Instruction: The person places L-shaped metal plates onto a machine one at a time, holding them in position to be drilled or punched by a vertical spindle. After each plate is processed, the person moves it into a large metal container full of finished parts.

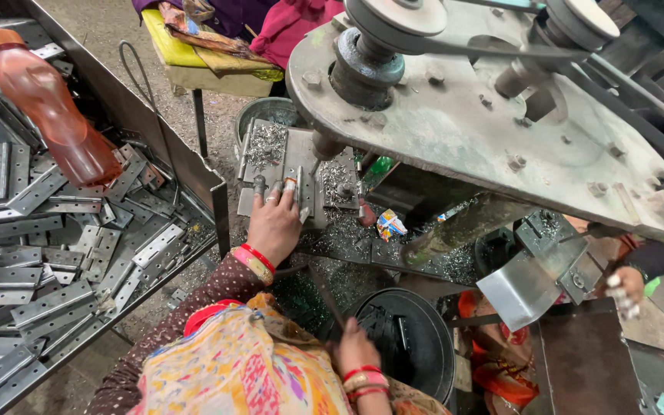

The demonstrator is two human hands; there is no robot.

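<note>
My left hand, with a ring and red bangles at the wrist, lies on the small drill table. Its fingertips hold a flat metal hinge against the table just below the drill spindle. Piles of silver metal shavings cover the table on both sides of it. My right hand is lower and nearer to me, beside a black bucket. Its fingers are closed around a thin dark rod that slants up towards the table.
A big steel tray on the left holds several grey hinges and an orange bottle. The machine's heavy plate with belt pulleys overhangs the right. Another person's hand is beside a bent metal chute. A grey pail and yellow stool stand behind.
</note>
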